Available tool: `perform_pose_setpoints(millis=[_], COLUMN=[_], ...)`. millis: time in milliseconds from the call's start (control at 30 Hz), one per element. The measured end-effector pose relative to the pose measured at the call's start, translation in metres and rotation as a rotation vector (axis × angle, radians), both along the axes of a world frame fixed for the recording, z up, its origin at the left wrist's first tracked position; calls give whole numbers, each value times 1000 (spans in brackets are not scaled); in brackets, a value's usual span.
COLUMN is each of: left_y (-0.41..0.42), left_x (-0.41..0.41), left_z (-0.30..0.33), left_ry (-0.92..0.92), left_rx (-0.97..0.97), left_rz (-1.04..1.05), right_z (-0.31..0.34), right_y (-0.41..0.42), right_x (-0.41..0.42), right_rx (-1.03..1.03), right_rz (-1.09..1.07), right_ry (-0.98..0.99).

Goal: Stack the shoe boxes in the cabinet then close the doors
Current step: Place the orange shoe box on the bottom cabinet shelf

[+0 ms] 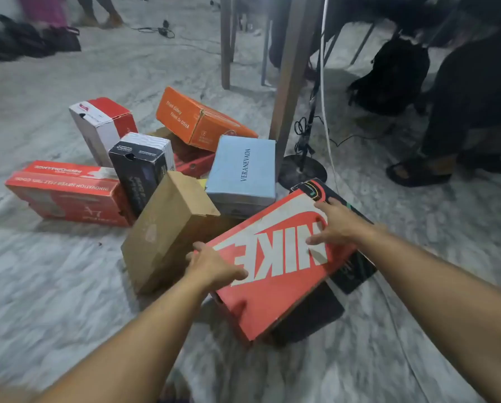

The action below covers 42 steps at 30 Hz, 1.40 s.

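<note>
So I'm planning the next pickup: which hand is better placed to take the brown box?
Left. The left hand grips the Nike box edge right beside the brown box; the right hand lies on the far side.

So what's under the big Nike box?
A black box pokes out under the Nike box, on its right side. Both hands rest on the Nike box, which hides the rest beneath.
</note>
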<state>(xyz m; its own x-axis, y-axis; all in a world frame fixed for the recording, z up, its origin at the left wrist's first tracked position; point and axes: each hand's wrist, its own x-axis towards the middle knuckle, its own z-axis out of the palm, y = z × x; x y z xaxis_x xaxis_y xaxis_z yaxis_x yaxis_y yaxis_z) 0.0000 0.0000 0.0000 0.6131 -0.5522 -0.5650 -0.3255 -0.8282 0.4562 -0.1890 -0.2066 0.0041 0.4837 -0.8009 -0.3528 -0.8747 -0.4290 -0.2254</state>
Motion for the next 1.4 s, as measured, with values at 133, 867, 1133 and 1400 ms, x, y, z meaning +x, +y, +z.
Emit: perform_pose_setpoints(millis=[133,867,1133,1400], left_y=[8,61,126,212], left_x=[-8,33,97,157], left_z=[-23,86,187,238], left_ry=[170,353,208,65], left_rx=[-25,-257,-413,-513], left_rz=[127,-122,-70,177], right_z=[-3,124,188,224], right_y=[2,49,80,131], right_x=[-18,-18,55,177], right_rx=[139,103,72,-76], right_rz=[-73,49,205,403], right_ry=[-46,-124,-318,-459])
